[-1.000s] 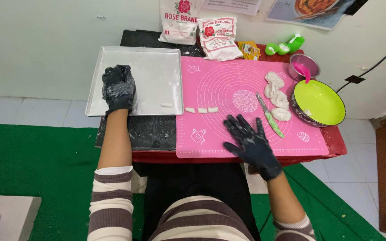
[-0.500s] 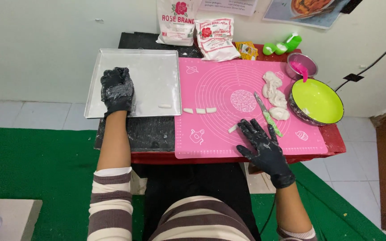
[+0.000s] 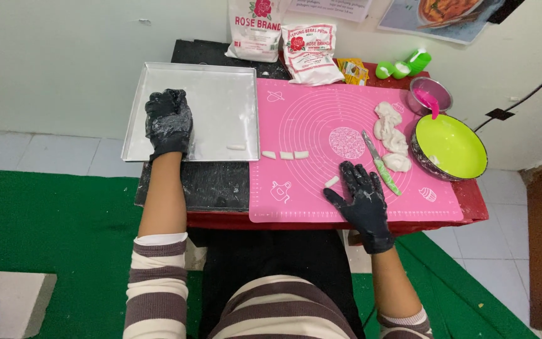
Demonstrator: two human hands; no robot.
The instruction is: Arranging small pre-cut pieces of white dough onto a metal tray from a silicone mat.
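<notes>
My left hand [image 3: 169,122], black-gloved, fingers curled loosely, rests on the metal tray [image 3: 221,81] at far left, near one cut dough piece [image 3: 236,147]. My right hand [image 3: 362,199], fingers spread flat, lies on the pink mat [image 3: 321,107] just right of a loose dough piece [image 3: 332,181]. I judge the pieces are being moved to the tray; the next one needs a light pinch.

Head view — steeply down, close overhead
</notes>
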